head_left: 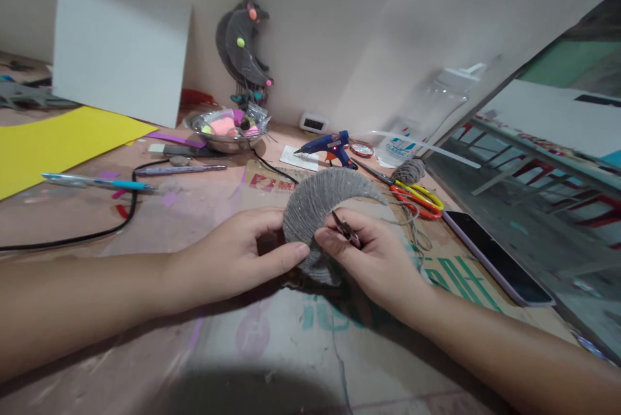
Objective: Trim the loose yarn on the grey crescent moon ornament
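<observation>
Evidently both hands are at work over a cardboard sheet (301, 350) spread on the table (58, 224). The left hand (237, 256) grips a grey yarn-wrapped crescent (315, 202) by its left side, thumb in front and fingers behind; the piece is held over the cardboard's middle, 1 tip pointing toward the table's right edge. The right hand (383, 260) has its fingers closed around a small dark pointed tool (347, 231), the thumb tip at the crescent's inner curve; whether it also grips the crescent cannot be told.

Loose yarn (422, 234) lies beyond the right hand, near a yarn ball (409, 171) and scissors (417, 202) with red and yellow handles. A phone (495, 256) lies along the table's right edge. Toward the back edge, by the wall, are a blue glue gun (325, 143), its nozzle over a white card (291, 158), and a metal bowl (228, 142) of colourful bits. A yellow sheet (72, 143) covers part of the table's back left.
</observation>
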Demonstrator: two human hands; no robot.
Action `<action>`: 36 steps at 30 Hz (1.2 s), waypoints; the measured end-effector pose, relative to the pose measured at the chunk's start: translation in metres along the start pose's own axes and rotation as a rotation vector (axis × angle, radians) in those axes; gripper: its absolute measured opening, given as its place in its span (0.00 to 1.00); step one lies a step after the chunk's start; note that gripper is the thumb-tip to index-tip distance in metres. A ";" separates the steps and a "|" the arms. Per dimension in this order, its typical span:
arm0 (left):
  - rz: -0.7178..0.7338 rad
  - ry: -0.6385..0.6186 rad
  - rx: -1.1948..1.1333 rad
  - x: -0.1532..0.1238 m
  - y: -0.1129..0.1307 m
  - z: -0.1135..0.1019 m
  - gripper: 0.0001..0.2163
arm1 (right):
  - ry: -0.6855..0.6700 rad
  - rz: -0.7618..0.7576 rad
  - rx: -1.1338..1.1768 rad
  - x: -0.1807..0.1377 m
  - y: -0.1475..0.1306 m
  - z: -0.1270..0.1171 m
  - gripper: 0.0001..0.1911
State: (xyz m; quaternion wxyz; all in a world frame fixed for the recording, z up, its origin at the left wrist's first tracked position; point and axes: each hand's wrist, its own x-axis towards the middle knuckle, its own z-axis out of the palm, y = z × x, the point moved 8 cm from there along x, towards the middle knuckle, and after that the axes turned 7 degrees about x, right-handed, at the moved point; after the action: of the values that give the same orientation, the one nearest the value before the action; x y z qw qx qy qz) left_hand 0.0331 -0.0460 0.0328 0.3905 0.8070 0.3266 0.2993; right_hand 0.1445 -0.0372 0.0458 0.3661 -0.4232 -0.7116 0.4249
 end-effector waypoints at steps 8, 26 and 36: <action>-0.033 -0.034 0.004 0.000 -0.004 0.005 0.10 | -0.059 0.183 0.245 -0.002 0.012 0.009 0.12; -0.056 -0.034 -0.083 -0.001 -0.003 0.004 0.11 | -0.224 0.299 0.596 -0.002 0.033 0.024 0.16; -0.163 0.127 -0.223 0.001 -0.018 -0.006 0.14 | -0.040 -0.582 -0.607 -0.012 -0.031 -0.015 0.14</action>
State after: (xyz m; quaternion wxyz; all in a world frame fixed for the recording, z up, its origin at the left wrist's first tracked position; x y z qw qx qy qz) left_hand 0.0240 -0.0339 0.0217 0.4793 0.7088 0.3798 0.3516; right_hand 0.1534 -0.0520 0.0778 0.3155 -0.2850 -0.9013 0.0831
